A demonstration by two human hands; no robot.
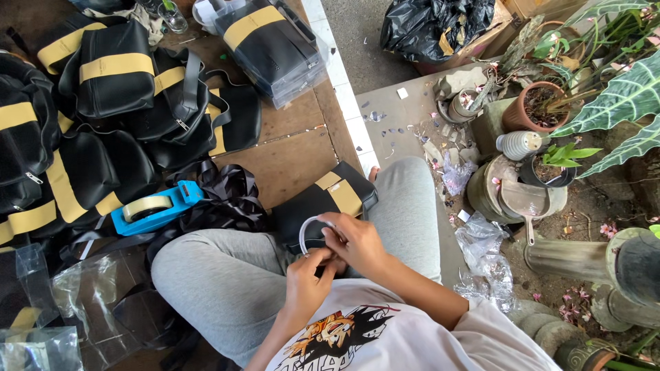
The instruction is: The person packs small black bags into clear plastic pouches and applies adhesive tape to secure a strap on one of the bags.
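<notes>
Tubing (307,233), a thin clear loop that looks soft and springy, sits pinched between your two hands above your lap: your right hand (357,242) grips the upper end with its fingertips while your left hand (307,278) closes on the lower end, so you seem to be bending or coiling it, and the next move likely calls for a steady pinch so it doesn't spring open. Just beyond lies a black bag (323,206) with tan stripes against your grey-clad knee, then a blue tape dispenser (155,208), crinkled clear plastic bags (75,295), and a heap of matching black bags (103,110) on the brown floor.
</notes>
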